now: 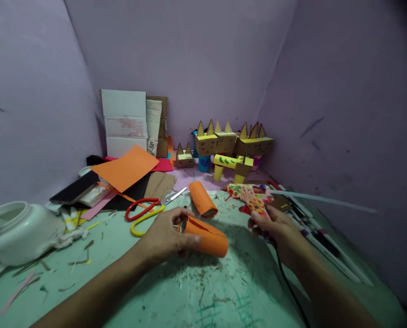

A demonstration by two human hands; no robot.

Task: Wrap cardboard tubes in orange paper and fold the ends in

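Note:
My left hand grips an orange paper-covered tube by its left end, thumb along the near side; a slit or overlapping paper edge runs along its top. Just behind it lies a second orange tube, untouched. On the right, my right hand is closed around the handle of a flower-patterned glue gun. Its nozzle points left, a long clear glue stick sticks out of its back, and a black cord hangs below.
Red-and-yellow scissors lie behind my left hand. Orange paper, a phone and a white pot are left. Cardboard animal figures stand at the back; pens lie right. Scraps litter the table.

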